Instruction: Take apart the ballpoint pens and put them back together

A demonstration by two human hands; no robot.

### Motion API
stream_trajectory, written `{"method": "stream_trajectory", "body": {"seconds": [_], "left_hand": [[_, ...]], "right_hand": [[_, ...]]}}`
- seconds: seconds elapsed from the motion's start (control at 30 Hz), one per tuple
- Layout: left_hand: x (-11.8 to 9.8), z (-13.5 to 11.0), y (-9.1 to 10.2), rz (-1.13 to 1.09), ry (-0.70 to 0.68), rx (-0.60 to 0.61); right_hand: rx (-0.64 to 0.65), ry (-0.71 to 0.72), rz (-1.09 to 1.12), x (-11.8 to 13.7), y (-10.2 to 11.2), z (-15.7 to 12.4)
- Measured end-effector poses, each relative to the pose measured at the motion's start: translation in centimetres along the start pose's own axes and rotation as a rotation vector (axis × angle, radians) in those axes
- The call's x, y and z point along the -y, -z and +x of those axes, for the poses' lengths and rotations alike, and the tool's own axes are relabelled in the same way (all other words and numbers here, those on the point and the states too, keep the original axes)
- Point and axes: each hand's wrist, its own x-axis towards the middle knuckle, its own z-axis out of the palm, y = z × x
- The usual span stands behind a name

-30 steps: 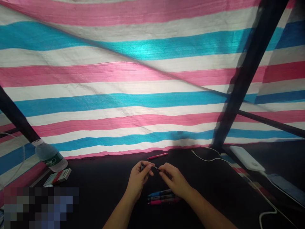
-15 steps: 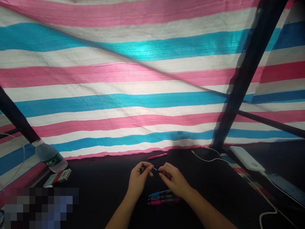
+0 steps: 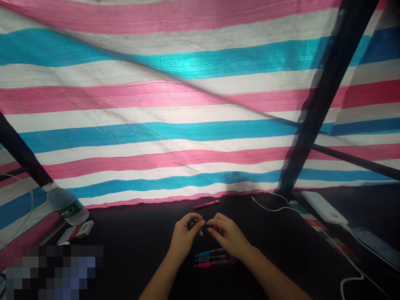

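Above the dark table, my left hand (image 3: 187, 233) is closed in a pinch, with something dark partly showing inside its curled fingers. My right hand (image 3: 227, 234) faces it, thumb and forefinger pinched together at nearly the same spot. Only a small dark bit shows between the two sets of fingertips; its kind is too small to make out. Below the hands lie several pens side by side: a blue pen (image 3: 204, 253), a grey-black pen (image 3: 206, 259) and a pink pen (image 3: 205, 264), their right ends hidden by my right wrist. Beyond the hands lies another pink pen (image 3: 206, 204).
At left a water bottle (image 3: 69, 206) leans near a small box (image 3: 76, 232). To the right are a white power bank (image 3: 325, 208), white cables (image 3: 353, 278) and a phone-like slab (image 3: 375, 241). A striped tarp (image 3: 175, 162) hangs behind the black table (image 3: 131, 250).
My left hand has moved slightly right, closing the gap to my right hand. The thin pale stick that showed between the fingertips is now covered. My right hand has barely moved.
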Motion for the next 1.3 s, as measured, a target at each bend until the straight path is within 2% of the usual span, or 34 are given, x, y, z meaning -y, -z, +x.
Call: {"method": "stream_trajectory", "body": {"seconds": [0.13, 0.37, 0.6, 0.8, 0.97, 1.13, 1.3], "left_hand": [[-0.2, -0.2, -0.1, -0.049, 0.006, 0.029], [-1.0, -0.6, -0.4, 0.179, 0.01, 0.037], [0.1, -0.4, -0.6, 0.083, 0.066, 0.044], [-0.2, -0.5, -0.4, 0.119, -0.004, 0.065], [-1.6, -0.7, 0.0, 0.201, -0.091, 0.082], [-2.3, -0.8, 0.2, 0.311, -0.193, 0.16], [-1.7, -0.7, 0.2, 0.311, -0.147, 0.08]], "right_hand": [[0.008, -0.003, -0.002, 0.0, -0.3, -0.1], [-0.018, -0.055, 0.034, -0.5, -0.9, -0.3], [-0.009, 0.018, 0.002, 0.1, -0.5, -0.2], [-0.077, 0.018, 0.058, 0.1, -0.6, 0.1], [-0.178, -0.001, 0.097, -0.4, -0.5, 0.3], [-0.142, 0.007, 0.092, -0.3, -0.4, 0.3], [-0.101, 0.016, 0.058, -0.2, -0.2, 0.3]]}}
